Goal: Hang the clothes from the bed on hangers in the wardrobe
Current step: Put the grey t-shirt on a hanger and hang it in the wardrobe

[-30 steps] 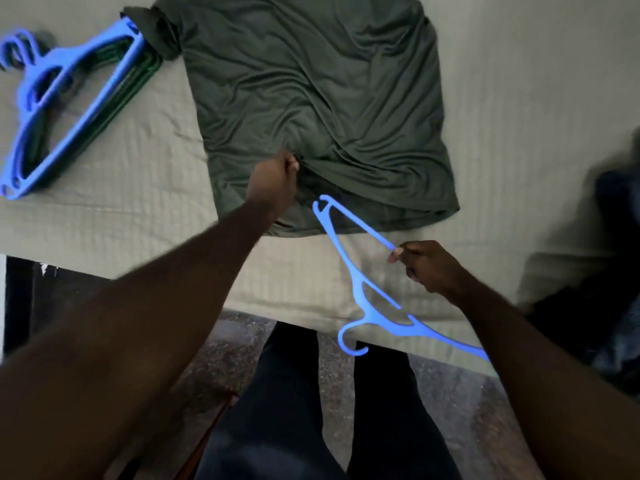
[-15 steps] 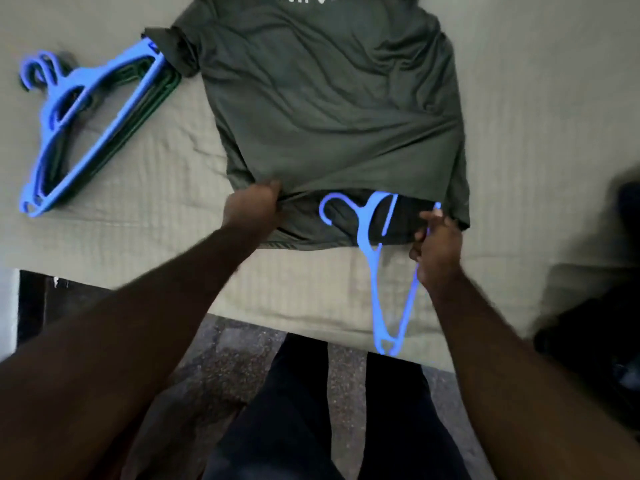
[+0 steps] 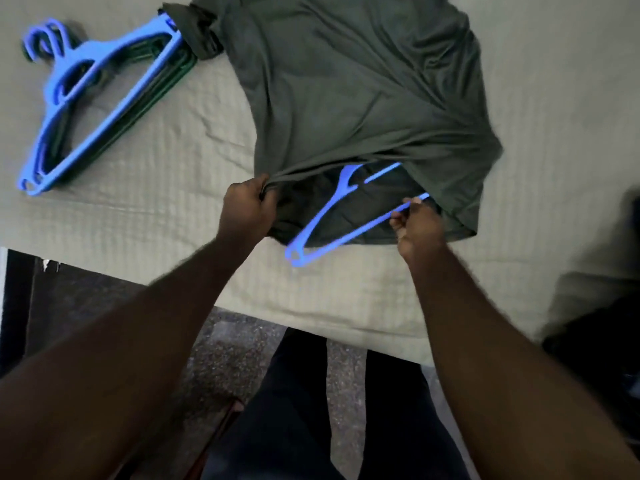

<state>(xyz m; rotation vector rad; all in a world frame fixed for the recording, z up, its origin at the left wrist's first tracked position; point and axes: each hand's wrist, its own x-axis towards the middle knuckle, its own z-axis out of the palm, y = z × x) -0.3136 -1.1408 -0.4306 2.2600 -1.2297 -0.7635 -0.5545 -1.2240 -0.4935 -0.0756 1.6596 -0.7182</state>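
A dark green T-shirt lies flat on the bed, its hem toward me. My left hand grips the upper layer of the hem and lifts it off the lower layer. My right hand pinches the bottom bar of a blue plastic hanger. The hanger's hook end and far shoulder are inside the hem opening, hidden by cloth; its near corner sticks out over the bedspread.
A stack of several blue and dark green hangers lies on the bed at the far left, touching the shirt's rolled sleeve. The bed's edge runs across below my hands, with dark floor beneath. Dark clothing lies at the right.
The hanger went from outside the shirt, held near the bed's edge, to partly inside the hem. My left hand shifted from mid-hem to the hem's left side and raised the top layer.
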